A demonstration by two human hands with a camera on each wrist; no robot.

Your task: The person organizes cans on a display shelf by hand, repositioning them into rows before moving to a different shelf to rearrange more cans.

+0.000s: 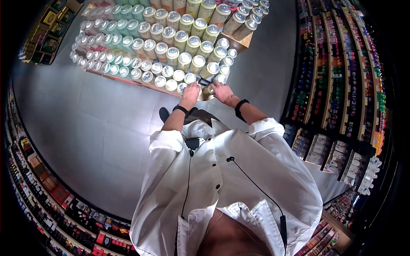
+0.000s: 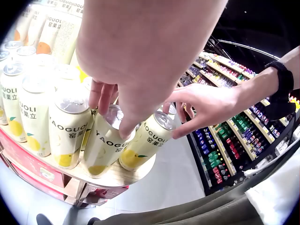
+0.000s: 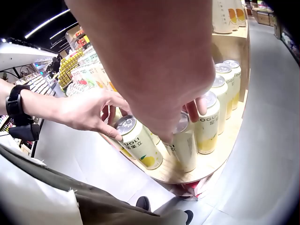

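Note:
My left hand (image 1: 190,96) pinches the top of a pale-yellow drink can (image 2: 97,149) with lemon artwork, thumb on one side and fingers behind. This can leans slightly at the front rim of a wooden display shelf (image 3: 213,164). Beside it my right hand (image 1: 224,92) holds a matching can (image 3: 186,152) near its lid, thumb and fingers on opposite sides. Both cans stand low over the shelf's rounded corner. Close to the left hand is another upright lemon can (image 2: 68,133) in the front row. Each forearm hides part of its own wrist view.
Rows of cans in yellow, orange, green and pink (image 1: 126,42) fill the tiered display. A higher wooden tier (image 1: 239,41) rises at the back right. Curved shelves of bottles (image 1: 341,72) stand to the right across the grey floor (image 1: 265,72); more stocked shelves (image 1: 64,200) curve behind at left.

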